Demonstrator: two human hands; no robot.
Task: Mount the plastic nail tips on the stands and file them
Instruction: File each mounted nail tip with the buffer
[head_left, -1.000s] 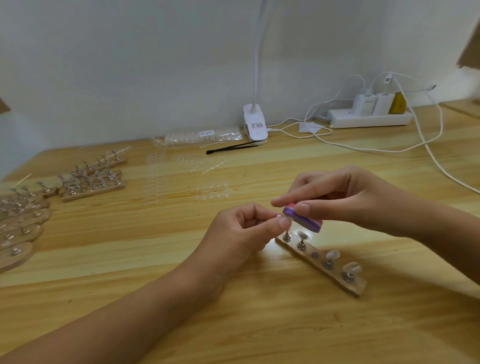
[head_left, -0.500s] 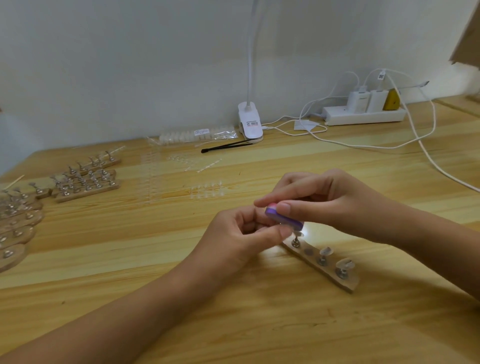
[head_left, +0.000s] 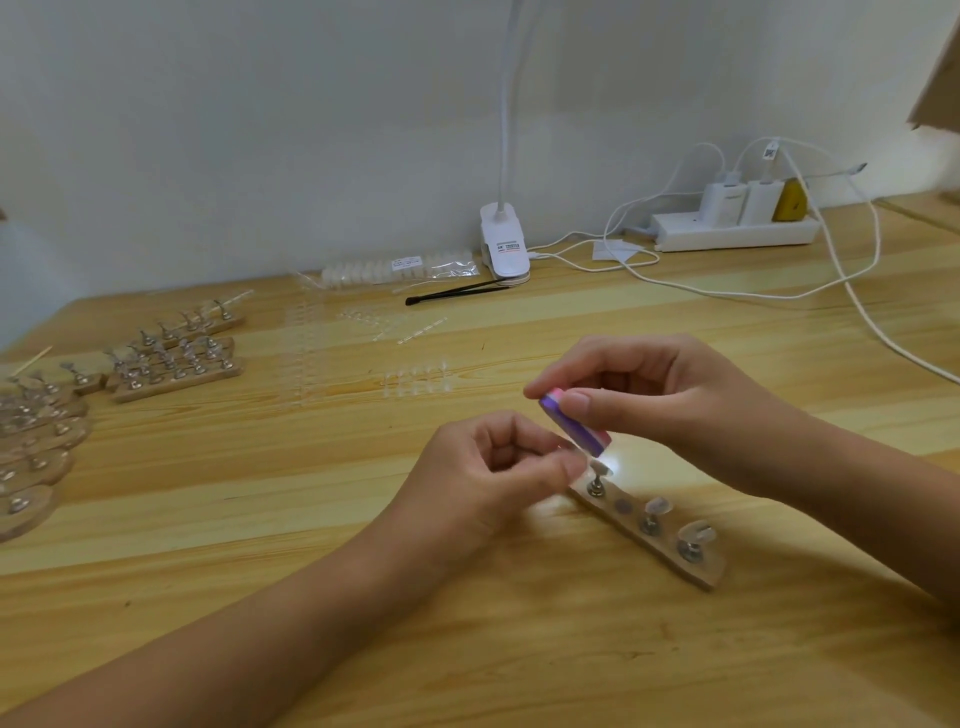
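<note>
The held nail tip (head_left: 567, 448) sits between the thumb and forefinger of the left hand (head_left: 496, 467). It is mostly hidden; only a clear glint shows. The remaining left fingers are curled into the palm, and the forearm runs in from the lower left.

The right hand (head_left: 670, 400) grips a purple-and-pink buffer block (head_left: 574, 423) between the thumb in front and the forefinger along the top. The block tilts down to the right. Its lower end is on or just above the held tip; contact cannot be confirmed.

Just below lies the wooden stand strip (head_left: 631, 519), flat on the table (head_left: 519, 649) and running diagonally. It carries three upright metal pegs (head_left: 649, 524), each topped by a clear tip, and one bare metal disc (head_left: 622, 504) between the first and second pegs.

Loose rows of clear tips (head_left: 415, 376) lie further back on the table. At the left stand more peg strips (head_left: 176, 364). Near the wall:
- a clear bag (head_left: 400, 270) holding a row of white tips
- black tweezers (head_left: 457, 293)
- a clip lamp (head_left: 506, 244)
- a power strip (head_left: 732, 231) with chargers plugged in
</note>
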